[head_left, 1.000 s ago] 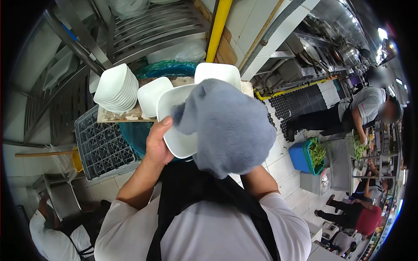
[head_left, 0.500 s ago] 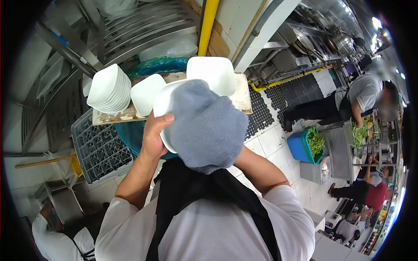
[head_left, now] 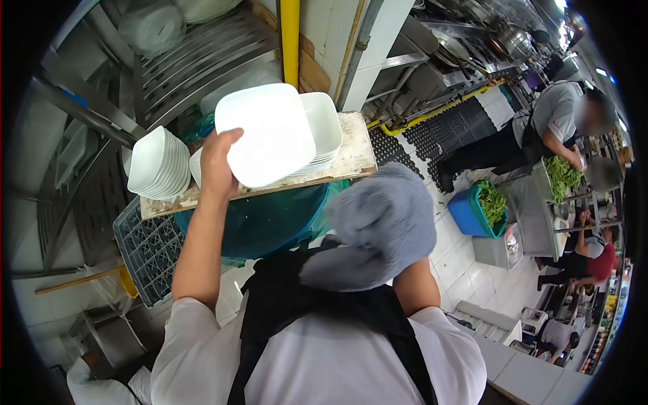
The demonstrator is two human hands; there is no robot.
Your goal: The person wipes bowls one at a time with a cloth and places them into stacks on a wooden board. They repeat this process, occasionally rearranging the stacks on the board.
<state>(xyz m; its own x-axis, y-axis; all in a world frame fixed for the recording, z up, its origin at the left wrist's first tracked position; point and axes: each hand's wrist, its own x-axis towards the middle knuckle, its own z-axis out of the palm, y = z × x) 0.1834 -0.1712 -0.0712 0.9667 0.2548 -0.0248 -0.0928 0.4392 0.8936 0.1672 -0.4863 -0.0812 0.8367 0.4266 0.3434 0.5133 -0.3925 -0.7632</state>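
My left hand [head_left: 219,165] grips a white square dish [head_left: 266,135] by its left edge, thumb on top, above the wooden board. Partly behind that dish stands a stack of white dishes [head_left: 324,128] on the board [head_left: 358,145]. A taller leaning stack of white bowls [head_left: 158,165] is at the board's left end. A grey-blue cloth [head_left: 385,229] covers my right hand completely, near my chest and apart from the dish, so its fingers are hidden.
Below the board is a teal-lined bin [head_left: 263,219]; a grey dish rack [head_left: 148,250] lies left of it. A yellow pipe [head_left: 289,40] rises behind. At right, a person [head_left: 560,121] handles greens beside a blue bin [head_left: 469,212]. More people are farther off.
My left hand has moved the dish up and away from the cloth, over the board. The cloth has shifted right and down, off the dish. The view has moved slightly.
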